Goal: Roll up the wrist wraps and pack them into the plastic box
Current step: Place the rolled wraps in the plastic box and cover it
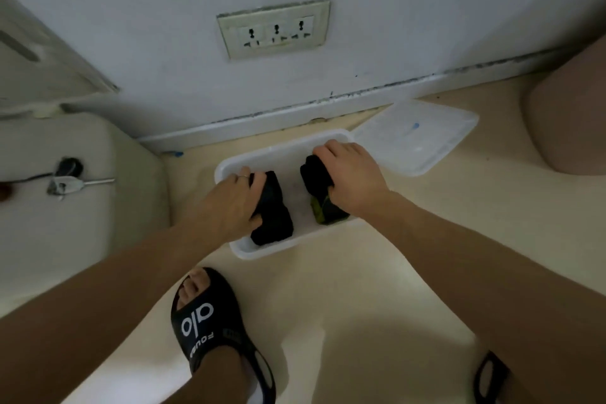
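Observation:
A translucent white plastic box [262,151] sits on the cream floor near the wall. Two rolled black wrist wraps lie inside it. My left hand [229,203] grips the left roll [275,220] at the box's left side. My right hand [349,174] grips the right roll [319,188], which shows a yellow-green patch at its near end. Both rolls rest low in the box, side by side with a gap between them.
The box's clear lid [416,138] lies flat on the floor just right of the box, against the skirting board. A wall socket [273,29] is above. A cream appliance [65,193] stands left, a pinkish object [570,121] right. My sandalled foot [210,318] is near the box.

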The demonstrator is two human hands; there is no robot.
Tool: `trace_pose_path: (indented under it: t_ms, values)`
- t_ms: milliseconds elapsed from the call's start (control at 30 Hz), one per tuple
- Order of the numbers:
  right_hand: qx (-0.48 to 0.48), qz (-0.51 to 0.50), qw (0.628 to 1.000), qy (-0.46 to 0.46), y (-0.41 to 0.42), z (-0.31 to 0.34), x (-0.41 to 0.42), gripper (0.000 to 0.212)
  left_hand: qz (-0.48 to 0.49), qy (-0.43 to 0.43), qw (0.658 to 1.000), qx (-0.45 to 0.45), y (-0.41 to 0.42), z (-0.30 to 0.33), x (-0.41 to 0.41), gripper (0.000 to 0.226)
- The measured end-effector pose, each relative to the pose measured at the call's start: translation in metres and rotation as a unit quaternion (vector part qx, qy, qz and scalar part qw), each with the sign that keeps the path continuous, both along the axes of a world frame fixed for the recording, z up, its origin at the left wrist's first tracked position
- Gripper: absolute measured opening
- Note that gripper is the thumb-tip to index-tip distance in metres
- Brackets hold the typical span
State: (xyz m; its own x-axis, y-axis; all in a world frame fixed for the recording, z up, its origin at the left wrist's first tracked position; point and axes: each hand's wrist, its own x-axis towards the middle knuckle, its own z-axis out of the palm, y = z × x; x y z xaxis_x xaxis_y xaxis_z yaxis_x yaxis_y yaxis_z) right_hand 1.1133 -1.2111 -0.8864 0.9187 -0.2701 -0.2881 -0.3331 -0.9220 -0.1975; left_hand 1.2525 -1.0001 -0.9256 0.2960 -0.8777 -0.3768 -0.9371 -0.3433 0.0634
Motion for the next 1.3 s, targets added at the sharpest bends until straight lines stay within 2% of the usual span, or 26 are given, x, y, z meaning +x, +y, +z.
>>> trace_pose_path:
  t_ms: [67,233,333,433,500,600,700,767,833,933,1033,1133,1200,1300]
  values:
    - [-0.04,0.025,0.997,0.054,-0.005,-0.015,0.011,0.061,-0.022,-0.026,0.999,-0.025,-0.003,-0.008,-0.003,0.063]
    - [-0.075,0.064,0.99,0.103,-0.001,-0.042,0.02,0.066,-0.046,-0.131,0.99,0.038,-0.018,-0.004,-0.003,0.059]
    - [-0.072,0.074,0.989,0.106,0.0,-0.045,0.016,0.067,-0.042,-0.136,0.985,0.092,-0.022,0.0,-0.001,0.058]
    - [-0.058,0.072,0.989,0.117,-0.004,-0.044,0.004,0.078,-0.03,-0.121,0.986,0.113,-0.022,0.002,-0.003,0.063]
    - [-0.024,0.042,0.996,0.076,-0.005,-0.038,-0.004,0.082,-0.026,-0.115,0.987,0.106,-0.024,0.004,-0.008,0.066]
    - [0.048,-0.059,0.994,-0.075,-0.002,-0.02,-0.029,0.068,-0.029,-0.135,0.985,0.102,-0.037,0.014,-0.018,0.066]
    - [0.074,-0.219,0.949,-0.213,-0.005,-0.01,-0.087,0.05,-0.048,-0.093,0.994,0.013,-0.061,0.025,-0.039,0.057]
    - [0.068,-0.331,0.909,-0.244,-0.008,-0.014,-0.14,0.042,-0.075,-0.045,0.995,-0.049,-0.083,0.036,-0.064,0.05]
    - [0.054,-0.415,0.887,-0.197,-0.013,-0.025,-0.192,0.039,-0.091,0.013,0.994,-0.065,-0.106,0.043,-0.098,0.05]
    - [0.043,-0.436,0.899,0.011,-0.027,-0.049,-0.25,0.051,-0.074,0.074,0.994,-0.04,-0.131,0.042,-0.144,0.053]
    - [0.046,-0.368,0.908,0.195,-0.044,-0.067,-0.284,0.076,-0.109,0.001,0.994,-0.002,-0.135,0.02,-0.173,0.045]
    - [0.065,-0.358,0.895,0.259,-0.055,-0.084,-0.295,0.076,-0.133,-0.084,0.986,0.062,-0.138,0.015,-0.178,0.05]
    - [0.064,-0.374,0.888,0.259,-0.058,-0.097,-0.293,0.066,-0.134,-0.11,0.984,0.044,-0.141,0.01,-0.176,0.053]
    - [0.038,-0.381,0.888,0.254,-0.056,-0.11,-0.288,0.057,-0.128,-0.07,0.988,0.051,-0.144,0.016,-0.176,0.047]
